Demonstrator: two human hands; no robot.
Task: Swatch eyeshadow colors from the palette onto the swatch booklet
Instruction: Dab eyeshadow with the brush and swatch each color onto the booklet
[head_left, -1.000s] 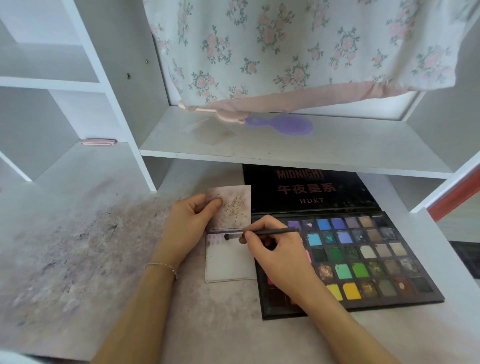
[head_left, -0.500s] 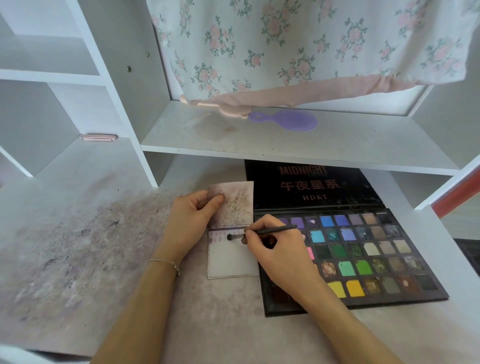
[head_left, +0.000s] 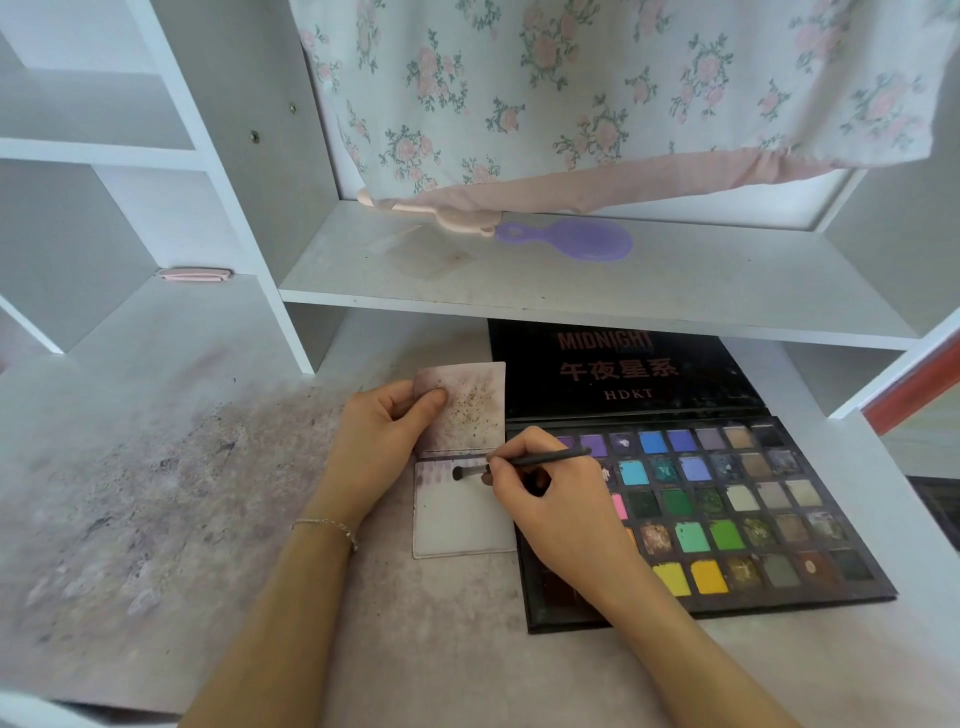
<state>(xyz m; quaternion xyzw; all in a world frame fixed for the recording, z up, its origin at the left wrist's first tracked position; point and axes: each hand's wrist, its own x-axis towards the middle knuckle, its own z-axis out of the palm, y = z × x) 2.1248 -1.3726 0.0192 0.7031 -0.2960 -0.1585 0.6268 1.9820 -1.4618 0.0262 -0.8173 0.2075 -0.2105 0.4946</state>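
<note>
Basically, right hand (head_left: 558, 499) pinched the brush (head_left: 519, 464), long axis pointing left, tip touching the booklet (head_left: 462, 525) just left of the palette (head_left: 727, 519), while left hand (head_left: 384, 441) fingers pinned the booklet's upper flap flat.

One head-worn wide-angle view looks forward and down, close over the desk (head_left: 156, 519) beneath shelves (head_left: 571, 291).
</note>
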